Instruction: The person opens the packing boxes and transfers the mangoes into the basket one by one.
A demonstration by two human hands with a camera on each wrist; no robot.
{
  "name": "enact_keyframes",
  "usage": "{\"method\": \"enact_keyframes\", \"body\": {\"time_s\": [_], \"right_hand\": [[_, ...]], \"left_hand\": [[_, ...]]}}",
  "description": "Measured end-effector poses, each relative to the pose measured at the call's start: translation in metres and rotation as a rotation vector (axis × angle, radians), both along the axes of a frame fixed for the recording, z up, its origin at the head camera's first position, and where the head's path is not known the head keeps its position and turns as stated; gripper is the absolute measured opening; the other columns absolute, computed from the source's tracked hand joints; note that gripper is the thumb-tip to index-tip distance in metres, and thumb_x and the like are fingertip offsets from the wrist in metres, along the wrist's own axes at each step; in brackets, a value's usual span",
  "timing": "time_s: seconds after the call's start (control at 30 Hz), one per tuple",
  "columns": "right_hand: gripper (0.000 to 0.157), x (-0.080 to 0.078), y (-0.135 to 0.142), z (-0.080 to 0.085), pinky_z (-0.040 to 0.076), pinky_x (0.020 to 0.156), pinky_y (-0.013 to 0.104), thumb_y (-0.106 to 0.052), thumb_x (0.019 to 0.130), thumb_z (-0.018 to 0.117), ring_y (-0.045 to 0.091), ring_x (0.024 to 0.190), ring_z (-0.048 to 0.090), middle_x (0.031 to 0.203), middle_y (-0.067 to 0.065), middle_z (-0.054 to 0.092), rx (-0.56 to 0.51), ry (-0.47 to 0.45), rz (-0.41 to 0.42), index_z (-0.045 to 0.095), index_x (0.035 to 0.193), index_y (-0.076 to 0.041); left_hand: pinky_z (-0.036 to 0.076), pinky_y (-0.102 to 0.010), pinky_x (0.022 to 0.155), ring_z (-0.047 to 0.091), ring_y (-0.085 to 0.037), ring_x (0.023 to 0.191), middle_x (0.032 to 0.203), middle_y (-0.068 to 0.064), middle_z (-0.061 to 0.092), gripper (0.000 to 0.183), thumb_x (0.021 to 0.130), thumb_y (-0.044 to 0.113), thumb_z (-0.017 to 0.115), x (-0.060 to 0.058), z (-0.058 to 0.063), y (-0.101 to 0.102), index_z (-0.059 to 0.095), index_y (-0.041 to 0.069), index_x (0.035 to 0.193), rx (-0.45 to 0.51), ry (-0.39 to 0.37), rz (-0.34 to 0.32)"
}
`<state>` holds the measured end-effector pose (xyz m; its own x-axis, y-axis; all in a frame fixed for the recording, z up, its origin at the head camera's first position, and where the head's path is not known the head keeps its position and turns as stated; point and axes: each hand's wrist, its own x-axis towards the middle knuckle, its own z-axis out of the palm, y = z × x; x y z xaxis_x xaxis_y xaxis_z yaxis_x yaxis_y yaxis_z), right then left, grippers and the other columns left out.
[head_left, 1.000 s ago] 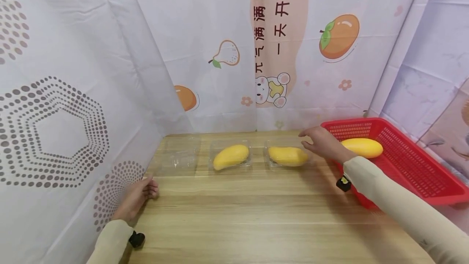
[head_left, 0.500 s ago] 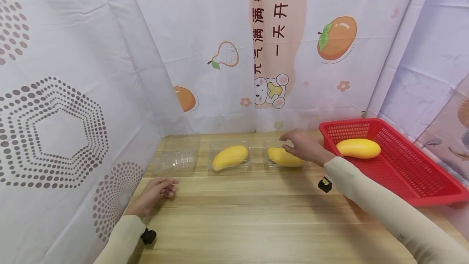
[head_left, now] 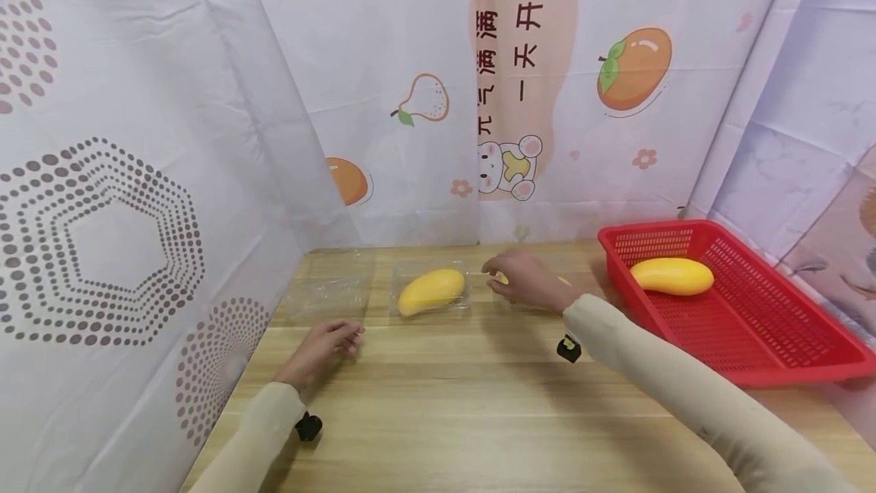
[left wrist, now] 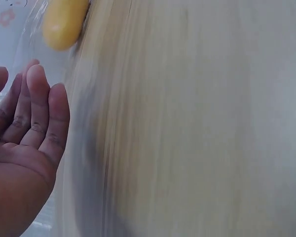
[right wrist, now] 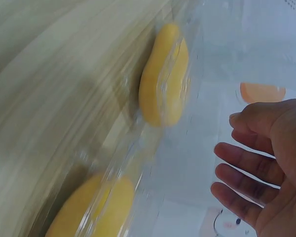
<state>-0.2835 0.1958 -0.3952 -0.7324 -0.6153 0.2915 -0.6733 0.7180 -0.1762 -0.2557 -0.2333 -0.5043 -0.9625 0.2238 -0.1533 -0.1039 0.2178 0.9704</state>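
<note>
Two boxes (head_left: 404, 272) hold yellow fruit (head_left: 433, 291), left box (head_left: 328, 297) none; basket (head_left: 746, 329) holds another fruit (head_left: 672, 276). Left hand (head_left: 326, 348) and right hand (head_left: 524, 280) relaxed, grasping nothing.

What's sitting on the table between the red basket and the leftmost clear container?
In the head view, a clear container holding a yellow fruit, then a second container with another fruit, both largely hidden by the right hand.

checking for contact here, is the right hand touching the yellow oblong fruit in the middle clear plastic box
Apart: the right wrist view shows a plain gap between the right hand and the yellow fruit; the head view also shows one.
</note>
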Motion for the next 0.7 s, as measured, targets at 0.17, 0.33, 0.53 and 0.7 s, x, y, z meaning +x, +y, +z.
{"method": "enact_keyframes", "body": {"time_s": [0.17, 0.33, 0.53, 0.7], "right_hand": [[0.023, -0.003, -0.022, -0.005, 0.056, 0.089, 0.042, -0.013, 0.094, 0.075, 0.024, 0.097, 0.068, 0.105, 0.007, 0.074, 0.0, 0.021, 0.042, 0.075, 0.115, -0.004], [0.024, -0.004, -0.043, -0.006, 0.055, 0.093, 0.043, -0.015, 0.095, 0.074, 0.025, 0.103, 0.068, 0.111, 0.008, 0.074, -0.005, -0.004, 0.067, 0.074, 0.117, -0.005], [0.022, -0.003, -0.062, -0.009, 0.055, 0.092, 0.041, -0.016, 0.095, 0.075, 0.025, 0.106, 0.067, 0.114, 0.007, 0.074, -0.004, -0.007, 0.086, 0.075, 0.114, -0.006], [0.021, -0.001, -0.076, -0.013, 0.055, 0.092, 0.039, -0.015, 0.095, 0.076, 0.025, 0.105, 0.067, 0.113, 0.007, 0.074, 0.012, -0.019, 0.107, 0.076, 0.114, -0.005]], "left_hand": [[0.058, -0.031, 0.076, 0.064, -0.022, 0.087, 0.105, -0.021, 0.068, 0.043, 0.107, 0.026, 0.058, -0.004, 0.0, 0.008, 0.061, -0.014, 0.124, 0.015, 0.005, -0.003], [0.058, -0.031, 0.076, 0.064, -0.021, 0.085, 0.103, -0.019, 0.068, 0.042, 0.107, 0.024, 0.057, -0.007, 0.001, 0.015, 0.06, -0.014, 0.124, 0.016, -0.001, 0.01], [0.058, -0.03, 0.075, 0.065, -0.021, 0.083, 0.1, -0.017, 0.069, 0.04, 0.107, 0.022, 0.058, -0.013, 0.0, 0.026, 0.061, -0.014, 0.123, 0.022, -0.002, 0.048], [0.058, -0.031, 0.076, 0.065, -0.02, 0.082, 0.099, -0.017, 0.07, 0.038, 0.106, 0.022, 0.06, -0.015, -0.002, 0.035, 0.063, -0.013, 0.12, 0.033, -0.022, 0.096]]}}
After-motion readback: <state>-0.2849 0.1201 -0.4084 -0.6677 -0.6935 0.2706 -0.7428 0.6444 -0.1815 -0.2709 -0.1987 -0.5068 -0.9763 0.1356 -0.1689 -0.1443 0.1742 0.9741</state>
